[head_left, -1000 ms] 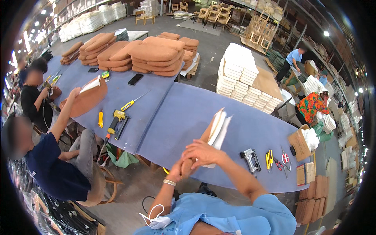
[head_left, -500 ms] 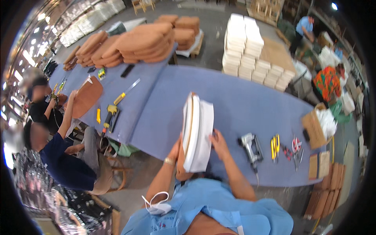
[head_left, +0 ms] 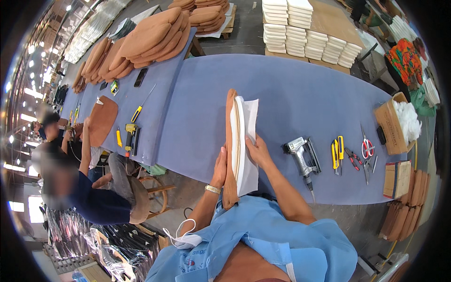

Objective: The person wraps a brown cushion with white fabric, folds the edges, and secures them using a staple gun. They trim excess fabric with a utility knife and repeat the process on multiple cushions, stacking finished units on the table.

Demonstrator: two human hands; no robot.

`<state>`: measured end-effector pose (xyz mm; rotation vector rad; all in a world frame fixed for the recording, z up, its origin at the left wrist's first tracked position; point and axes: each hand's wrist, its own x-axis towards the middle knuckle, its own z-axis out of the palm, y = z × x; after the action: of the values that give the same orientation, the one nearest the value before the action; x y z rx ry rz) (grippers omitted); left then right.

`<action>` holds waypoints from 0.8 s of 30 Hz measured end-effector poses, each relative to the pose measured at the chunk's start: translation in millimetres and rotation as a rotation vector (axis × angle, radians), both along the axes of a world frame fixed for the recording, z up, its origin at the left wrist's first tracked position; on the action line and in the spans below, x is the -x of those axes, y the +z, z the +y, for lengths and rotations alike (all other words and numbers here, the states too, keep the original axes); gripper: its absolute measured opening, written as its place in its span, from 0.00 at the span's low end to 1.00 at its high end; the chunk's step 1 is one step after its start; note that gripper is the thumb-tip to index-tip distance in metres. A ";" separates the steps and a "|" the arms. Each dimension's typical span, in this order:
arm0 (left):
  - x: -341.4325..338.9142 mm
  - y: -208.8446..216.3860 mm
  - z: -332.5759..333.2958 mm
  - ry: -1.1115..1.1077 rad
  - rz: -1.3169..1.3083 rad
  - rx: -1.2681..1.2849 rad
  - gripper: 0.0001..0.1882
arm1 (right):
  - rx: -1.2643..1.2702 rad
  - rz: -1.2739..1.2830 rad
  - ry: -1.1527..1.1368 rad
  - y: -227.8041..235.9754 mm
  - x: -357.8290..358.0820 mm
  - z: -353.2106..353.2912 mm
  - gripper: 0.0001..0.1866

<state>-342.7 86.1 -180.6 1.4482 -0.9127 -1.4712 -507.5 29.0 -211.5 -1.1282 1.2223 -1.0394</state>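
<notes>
A cushion piece (head_left: 238,145) stands on edge between my hands, close to my body over the table's near edge. Its brown fabric side (head_left: 229,127) faces left, with white layers and a thin tan line along the edge. On its right, a loose white sheet (head_left: 252,115) stands away a little. My left hand (head_left: 219,168) presses the brown side, fingers pointing up along it. My right hand (head_left: 259,151) grips the white side, its thumb on top of the sheet and some fingers hidden behind. To its right lies a silver staple gun (head_left: 303,157) with a hose.
Right of the staple gun lie yellow cutters (head_left: 337,152), pliers (head_left: 353,158) and red-handled scissors (head_left: 367,148). A carton (head_left: 390,127) with white stuffing stands at the right edge. Brown cushions (head_left: 152,37) and white pad stacks (head_left: 286,40) are at the back. A co-worker (head_left: 89,188) sits left.
The cushion piece has turned, so more of its brown side shows and less of the white sheet. My right hand has moved in from the sheet's outer edge to grip it.
</notes>
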 end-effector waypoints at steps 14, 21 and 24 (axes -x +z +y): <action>28.3 58.8 -198.4 -0.226 -0.891 0.537 0.24 | -0.174 0.332 0.056 1.6 55.1 5.9 0.25; 19.5 50.0 -201.7 -0.225 -0.901 0.551 0.15 | -0.139 0.316 0.129 20.5 55.5 -2.0 0.23; 31.8 74.5 -204.4 -0.247 -1.118 0.731 0.13 | -0.066 0.271 0.132 15.5 50.0 -4.9 0.23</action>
<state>-374.5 -118.3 -106.2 1.5324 -2.0753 -0.2257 -557.5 24.1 -196.0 -1.3093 1.3631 -0.7583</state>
